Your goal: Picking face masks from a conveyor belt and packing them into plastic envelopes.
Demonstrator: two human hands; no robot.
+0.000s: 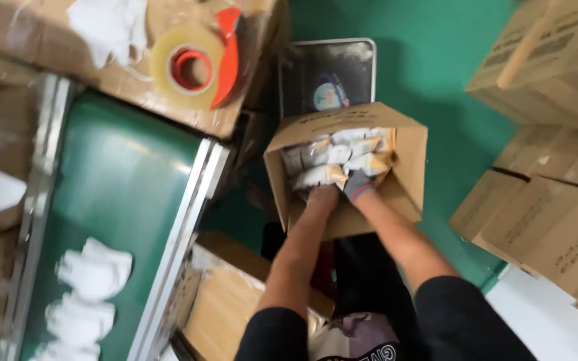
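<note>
An open cardboard box (409, 157) stands in front of me on a small scale-like platform (329, 67). It is filled with several clear plastic packets (336, 155) of white and yellowish goods. My bare left hand (321, 197) reaches into the box at the near side and presses on the packets. Beside it my right hand (358, 185), in a grey glove with a red cuff, also rests on the packets. Whether either hand grips a packet is hidden by the fingers.
A green conveyor belt (118, 194) with white bundles (95, 271) runs at left. A tape roll in a red dispenser (192, 67) lies on a box top above it. Stacked cardboard boxes (550, 220) stand at right on the green floor (436, 73). Another open box (225, 301) sits by my knee.
</note>
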